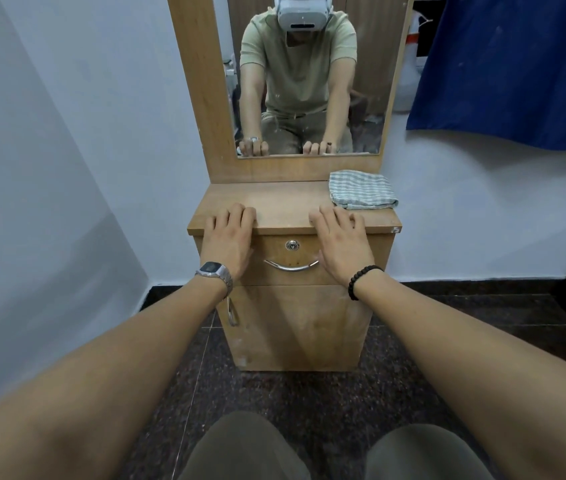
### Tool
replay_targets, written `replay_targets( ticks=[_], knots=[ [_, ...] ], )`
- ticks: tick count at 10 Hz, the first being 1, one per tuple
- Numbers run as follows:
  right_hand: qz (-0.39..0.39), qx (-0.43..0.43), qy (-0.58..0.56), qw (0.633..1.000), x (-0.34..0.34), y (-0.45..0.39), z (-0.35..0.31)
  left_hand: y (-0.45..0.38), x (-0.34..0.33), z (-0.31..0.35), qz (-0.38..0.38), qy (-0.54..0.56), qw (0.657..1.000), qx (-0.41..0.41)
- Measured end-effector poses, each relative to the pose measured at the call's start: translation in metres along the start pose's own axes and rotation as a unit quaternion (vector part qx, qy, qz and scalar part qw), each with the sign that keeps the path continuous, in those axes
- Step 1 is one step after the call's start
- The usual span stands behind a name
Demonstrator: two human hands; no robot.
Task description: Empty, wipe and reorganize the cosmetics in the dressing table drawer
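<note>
A small wooden dressing table [281, 199] stands against the white wall. Its drawer [292, 275] is closed, with a round lock [292, 245] and a curved metal handle [291, 266] on the front. My left hand [229, 237] rests flat on the front edge of the tabletop, left of the handle. My right hand [342, 240] lies flat on the same edge, to the handle's right. Both hands hold nothing. A folded checked cloth [362, 190] lies on the tabletop's back right corner. No cosmetics are visible.
A mirror [309, 81] in a wooden frame rises behind the tabletop. Below the drawer is a cupboard door [295, 327] with a metal handle [232, 311] on its left side. A blue curtain [510, 64] hangs at the right. The floor [465, 323] is dark speckled stone.
</note>
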State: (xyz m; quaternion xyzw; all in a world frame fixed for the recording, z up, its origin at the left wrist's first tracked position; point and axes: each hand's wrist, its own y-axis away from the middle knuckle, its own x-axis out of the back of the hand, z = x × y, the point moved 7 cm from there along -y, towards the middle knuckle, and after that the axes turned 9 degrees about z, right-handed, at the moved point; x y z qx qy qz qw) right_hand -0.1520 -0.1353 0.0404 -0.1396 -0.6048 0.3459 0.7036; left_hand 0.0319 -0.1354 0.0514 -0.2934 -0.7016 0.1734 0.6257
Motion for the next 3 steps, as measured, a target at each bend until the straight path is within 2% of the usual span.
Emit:
replay_targets(
  ticks=[2, 3],
  knots=[
    [-0.029, 0.052, -0.012, 0.998, 0.025, 0.001, 0.002, 0.008, 0.017, 0.003, -0.048, 0.004, 0.999, -0.012],
    [-0.016, 0.027, -0.011, 0.999, 0.053, 0.001, 0.013, 0.011, 0.031, 0.011, -0.091, -0.002, 0.995, -0.044]
  ],
)
